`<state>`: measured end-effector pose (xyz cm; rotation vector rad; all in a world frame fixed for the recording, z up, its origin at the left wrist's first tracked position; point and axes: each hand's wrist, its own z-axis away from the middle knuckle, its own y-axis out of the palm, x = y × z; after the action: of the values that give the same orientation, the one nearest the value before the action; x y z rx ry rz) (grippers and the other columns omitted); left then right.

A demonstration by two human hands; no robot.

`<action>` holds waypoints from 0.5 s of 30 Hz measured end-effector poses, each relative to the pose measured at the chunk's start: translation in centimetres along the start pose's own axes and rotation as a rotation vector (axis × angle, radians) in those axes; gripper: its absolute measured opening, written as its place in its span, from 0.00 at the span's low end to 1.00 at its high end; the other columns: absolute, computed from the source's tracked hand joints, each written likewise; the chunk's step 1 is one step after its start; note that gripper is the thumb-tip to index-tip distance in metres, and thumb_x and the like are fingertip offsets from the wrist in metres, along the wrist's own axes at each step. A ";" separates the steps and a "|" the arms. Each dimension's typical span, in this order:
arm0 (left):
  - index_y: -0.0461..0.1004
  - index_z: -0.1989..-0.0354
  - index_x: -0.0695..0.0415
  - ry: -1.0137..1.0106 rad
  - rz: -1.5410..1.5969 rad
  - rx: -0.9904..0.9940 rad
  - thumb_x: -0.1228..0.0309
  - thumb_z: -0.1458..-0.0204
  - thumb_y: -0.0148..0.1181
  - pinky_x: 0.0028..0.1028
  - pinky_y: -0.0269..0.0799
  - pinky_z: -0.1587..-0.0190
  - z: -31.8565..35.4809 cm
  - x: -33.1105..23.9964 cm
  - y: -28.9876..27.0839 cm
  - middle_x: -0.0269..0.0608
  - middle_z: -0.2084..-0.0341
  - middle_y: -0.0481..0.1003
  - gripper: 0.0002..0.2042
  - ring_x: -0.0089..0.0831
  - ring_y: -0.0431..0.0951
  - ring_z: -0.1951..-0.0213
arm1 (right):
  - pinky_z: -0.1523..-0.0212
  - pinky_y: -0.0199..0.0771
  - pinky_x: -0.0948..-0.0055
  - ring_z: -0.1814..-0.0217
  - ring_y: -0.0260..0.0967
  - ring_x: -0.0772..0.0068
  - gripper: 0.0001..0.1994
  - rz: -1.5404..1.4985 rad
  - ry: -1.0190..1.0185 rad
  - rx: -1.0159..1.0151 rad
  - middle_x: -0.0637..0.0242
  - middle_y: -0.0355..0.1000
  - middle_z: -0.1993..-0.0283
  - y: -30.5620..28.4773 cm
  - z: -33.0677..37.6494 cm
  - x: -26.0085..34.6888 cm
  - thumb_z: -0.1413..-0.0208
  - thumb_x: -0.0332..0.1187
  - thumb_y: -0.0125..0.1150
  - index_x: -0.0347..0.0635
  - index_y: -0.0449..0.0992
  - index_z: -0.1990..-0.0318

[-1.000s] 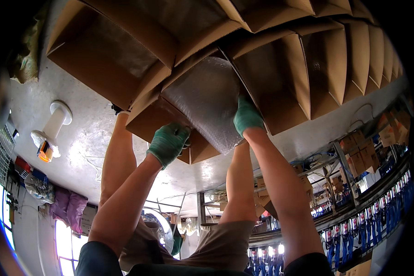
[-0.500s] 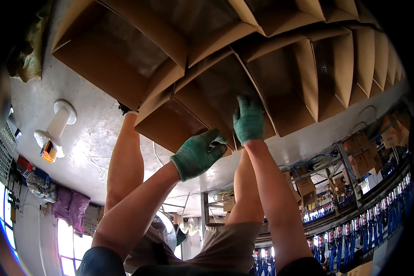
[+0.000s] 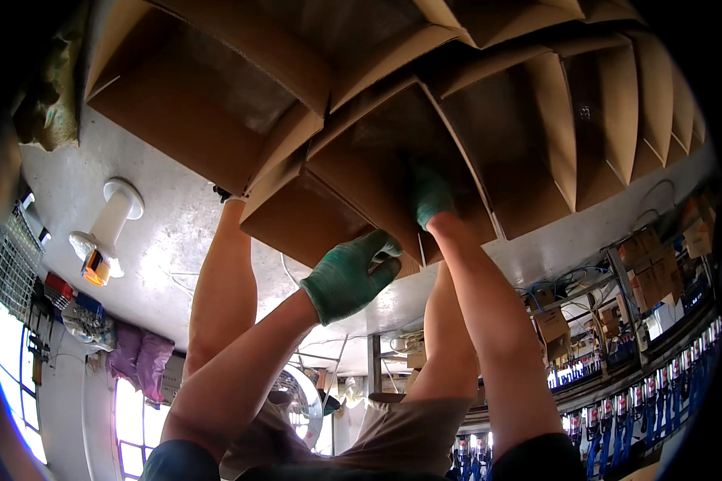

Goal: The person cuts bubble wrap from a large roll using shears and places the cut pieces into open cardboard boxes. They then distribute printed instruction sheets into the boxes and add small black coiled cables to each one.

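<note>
Both my hands wear green knitted gloves. My right hand (image 3: 433, 199) reaches down inside an open brown cardboard box (image 3: 369, 152). Its fingers look stretched out, though dark shadow in the box dims them. At the near edge of the same box, my left hand (image 3: 351, 276) is closed, thumb and fingers around the cardboard edge. A folded-out flap (image 3: 297, 215) lies just beyond my left hand. The bottom of the box is too dark to make out.
More open cardboard boxes (image 3: 509, 136) stand in rows beyond and to the right. My bare legs (image 3: 223, 289) are close behind the boxes. A white spool-like stand (image 3: 112, 220) is on the grey floor at left. Racks with blue and silver parts (image 3: 618, 425) line the lower right.
My right hand has gone deeper into the box, into shadow. My left hand stays at the box edge. The view has shifted slightly.
</note>
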<state>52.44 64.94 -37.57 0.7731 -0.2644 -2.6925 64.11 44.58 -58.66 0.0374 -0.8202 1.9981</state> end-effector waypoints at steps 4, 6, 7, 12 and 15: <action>0.72 0.41 0.63 -0.034 -0.118 0.097 0.67 0.36 0.60 0.35 0.78 0.47 -0.3 -1.2 -0.4 0.51 0.51 0.80 0.18 0.40 0.83 0.49 | 0.23 0.55 0.64 0.22 0.57 0.58 0.24 -0.053 0.086 0.230 0.62 0.60 0.24 -3.8 -1.9 2.7 0.29 0.38 0.41 0.53 0.66 0.28; 0.71 0.40 0.63 0.052 -0.273 0.142 0.68 0.36 0.60 0.35 0.78 0.47 -1.0 -1.6 -0.6 0.52 0.49 0.79 0.18 0.39 0.82 0.48 | 0.22 0.54 0.65 0.21 0.54 0.58 0.24 0.066 0.043 0.291 0.63 0.58 0.22 -9.3 -3.3 7.1 0.28 0.37 0.39 0.52 0.64 0.27; 0.71 0.40 0.63 0.102 -0.357 0.193 0.69 0.36 0.60 0.34 0.77 0.46 -0.8 -2.1 0.1 0.52 0.48 0.79 0.19 0.38 0.82 0.47 | 0.22 0.54 0.65 0.21 0.54 0.58 0.24 0.037 0.073 0.319 0.63 0.57 0.22 -11.4 -2.7 8.0 0.28 0.37 0.38 0.51 0.63 0.27; 0.70 0.37 0.57 0.211 -0.240 0.154 0.73 0.39 0.60 0.34 0.76 0.46 3.4 -3.8 2.7 0.48 0.47 0.77 0.21 0.39 0.79 0.48 | 0.36 0.67 0.57 0.36 0.66 0.50 0.26 -0.503 0.007 0.016 0.52 0.67 0.34 -18.4 11.0 9.4 0.32 0.37 0.48 0.53 0.63 0.27; 0.66 0.31 0.53 0.161 -0.067 0.103 0.78 0.40 0.59 0.28 0.75 0.47 7.4 -2.9 6.4 0.39 0.49 0.78 0.27 0.27 0.78 0.51 | 0.48 0.77 0.50 0.49 0.76 0.41 0.28 -0.535 -0.043 -0.247 0.44 0.76 0.46 -22.9 22.5 6.4 0.37 0.41 0.57 0.55 0.66 0.29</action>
<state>52.43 60.66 -28.32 1.0409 -0.3464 -2.6762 71.90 44.38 -26.81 0.1415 -0.9630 1.3917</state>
